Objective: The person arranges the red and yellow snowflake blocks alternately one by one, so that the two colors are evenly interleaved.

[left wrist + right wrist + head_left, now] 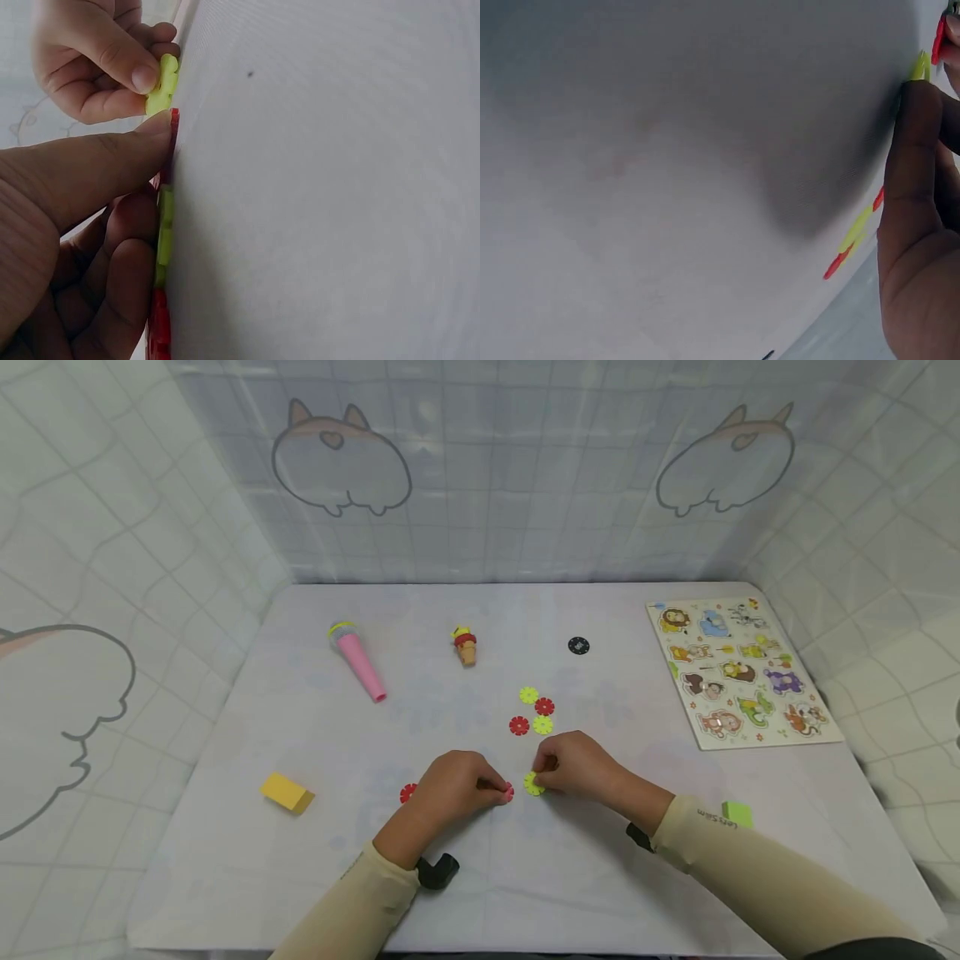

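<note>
My left hand (461,785) pinches a red notched plastic disc (509,792) between thumb and fingers, low over the table. Opposite it, my right hand (577,766) pinches a yellow-green notched disc (533,783). A small gap separates these two discs in the head view. In the left wrist view, another yellow-green disc (164,236) and a red disc (159,326) line up beyond the held red one; whether they are joined cannot be told. That far red disc (408,792) pokes out left of my left hand. Two red and two yellow-green discs (542,725) lie beyond my hands.
At the back are a pink toy microphone (362,667), an ice-cream-cone toy (465,647) and a black round chip (578,646). An animal puzzle board (742,672) lies at right. A yellow block (287,792) sits left; a green block (737,814) is partly behind the right sleeve.
</note>
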Motion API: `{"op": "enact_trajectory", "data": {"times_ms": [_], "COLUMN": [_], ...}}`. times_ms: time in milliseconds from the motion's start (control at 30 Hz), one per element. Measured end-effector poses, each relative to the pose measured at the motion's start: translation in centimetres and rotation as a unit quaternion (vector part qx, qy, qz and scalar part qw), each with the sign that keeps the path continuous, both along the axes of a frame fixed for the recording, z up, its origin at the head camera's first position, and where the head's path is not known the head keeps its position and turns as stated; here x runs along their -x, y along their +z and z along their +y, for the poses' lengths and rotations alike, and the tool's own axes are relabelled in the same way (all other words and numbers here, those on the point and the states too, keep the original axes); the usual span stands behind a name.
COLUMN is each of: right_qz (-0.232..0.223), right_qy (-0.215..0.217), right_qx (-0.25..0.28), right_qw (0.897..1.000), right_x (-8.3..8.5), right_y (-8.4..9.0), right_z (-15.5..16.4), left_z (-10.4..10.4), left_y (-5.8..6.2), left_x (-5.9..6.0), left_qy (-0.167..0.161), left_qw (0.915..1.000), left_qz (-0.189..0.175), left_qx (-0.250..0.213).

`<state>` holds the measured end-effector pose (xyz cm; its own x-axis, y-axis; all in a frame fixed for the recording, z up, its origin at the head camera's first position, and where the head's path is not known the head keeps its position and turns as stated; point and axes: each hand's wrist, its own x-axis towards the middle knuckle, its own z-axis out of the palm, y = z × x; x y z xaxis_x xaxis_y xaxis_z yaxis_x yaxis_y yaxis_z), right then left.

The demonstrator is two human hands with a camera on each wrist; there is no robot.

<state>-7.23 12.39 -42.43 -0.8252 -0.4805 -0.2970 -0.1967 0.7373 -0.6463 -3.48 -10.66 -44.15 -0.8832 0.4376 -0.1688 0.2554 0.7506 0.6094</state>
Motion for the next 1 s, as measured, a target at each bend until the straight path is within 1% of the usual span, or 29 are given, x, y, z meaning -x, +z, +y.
{"op": "enact_trajectory", "data": {"times_ms": [200,333,500,600,700,767,900,1000], "right_qz": [0.025,0.028,0.014,0.002,0.002,0.014,0.061,0.091], "right_qy": [0.006,0.013,0.011,0.008,-0.004,-0.017,-0.034,-0.026], "right_qx": [-0.023,-0.032,-0.029,-0.024,-0.02,-0.02,-0.024,-0.031], "right_qw": [0.999,0.999,0.999,1.0,1.0,1.0,0.997,0.995], "right_x": [-0.6,-0.8,-0.8,-0.5,0.5,1.4,3.7,5.2], "right_y": [0.4,0.5,0.4,0.4,0.5,0.5,0.3,0.1], "right_z": [-0.8,-1.4,-1.9,-1.7,-1.3,-1.0,-0.8,-1.1], "left_z": [-0.1,-0.1,-0.1,0.0,0.1,0.2,0.2,0.4], "left_y": [0.1,0.1,0.1,0.0,0.0,0.0,0.4,0.5], "left_x": [0.0,0.0,0.0,-0.1,-0.2,-0.3,-0.5,-0.6], "left_qy": [0.0,-0.003,-0.007,-0.01,-0.009,-0.007,-0.003,-0.005], "left_qw": [1.0,0.9998,0.9997,0.9996,0.9995,0.9997,0.9999,0.9997], "left_qz": [0.009,0.016,0.022,0.025,0.028,0.025,0.013,0.015], "left_qx": [-0.003,-0.007,-0.011,-0.009,-0.005,-0.003,-0.007,-0.017]}}
